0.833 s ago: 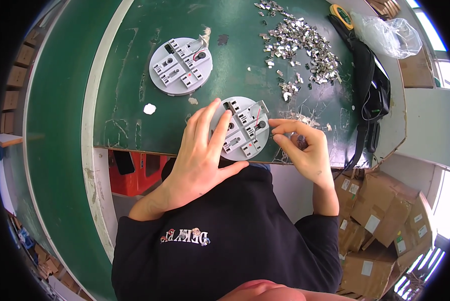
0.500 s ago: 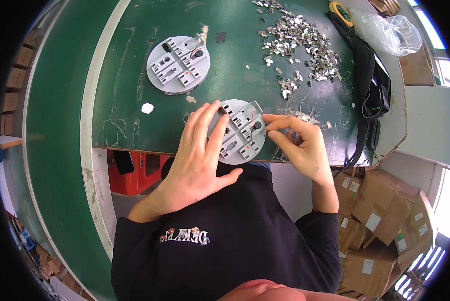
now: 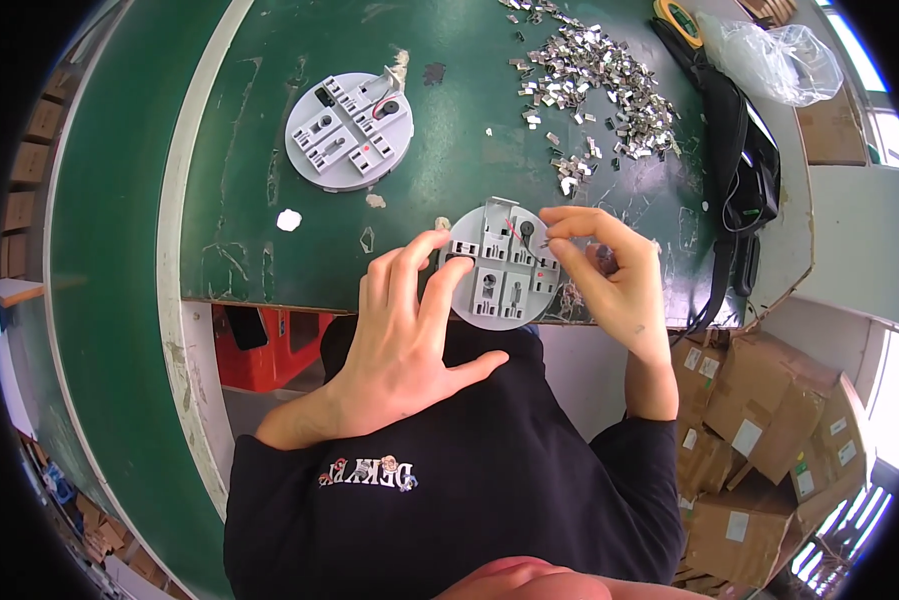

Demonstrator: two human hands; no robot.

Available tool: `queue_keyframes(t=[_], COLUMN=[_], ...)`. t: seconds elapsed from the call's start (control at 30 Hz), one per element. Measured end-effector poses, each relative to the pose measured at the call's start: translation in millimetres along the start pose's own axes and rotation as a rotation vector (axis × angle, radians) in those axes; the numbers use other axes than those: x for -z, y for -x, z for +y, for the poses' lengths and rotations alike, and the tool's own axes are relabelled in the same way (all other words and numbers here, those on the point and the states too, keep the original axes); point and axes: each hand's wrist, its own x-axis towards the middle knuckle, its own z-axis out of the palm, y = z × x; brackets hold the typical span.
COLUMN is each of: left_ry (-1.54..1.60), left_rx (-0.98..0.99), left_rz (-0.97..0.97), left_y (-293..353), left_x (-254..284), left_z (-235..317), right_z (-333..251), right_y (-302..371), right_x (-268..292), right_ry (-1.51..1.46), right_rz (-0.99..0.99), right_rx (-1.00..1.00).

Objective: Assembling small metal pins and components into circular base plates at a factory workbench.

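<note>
Your left hand (image 3: 394,345) is splayed, fingertips at the left side of the round grey base (image 3: 504,264) by the green table's (image 3: 234,265) near edge, while your right hand (image 3: 617,285) bunches fingertips by the opposite rim, pinching anything or not, I can't tell!

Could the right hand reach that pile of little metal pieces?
Probably yes: the metal pieces lie beyond the right hand, and nothing tall appears to stand between them on the green tabletop.

Grn bench (image 3: 449,150) w/ far gry disc (image 3: 345,132), metal pcs (image 3: 609,85).
</note>
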Motion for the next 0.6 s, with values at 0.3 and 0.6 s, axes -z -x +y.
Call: queue_keyframes(t=[0.3,0.6], left_ry=[0.068,-0.048], left_rx=[-0.157,0.049], left_rz=[-0.030,0.114], left_y=[-32,-14], left_x=[-7,-14], left_z=[-17,-3], right_z=[-7,-13], right_y=[16,24], right_x=[6,-3], right_ry=[0.163,0.110], right_rz=[0.099,0.069], right_rx=[-0.033,-0.072])
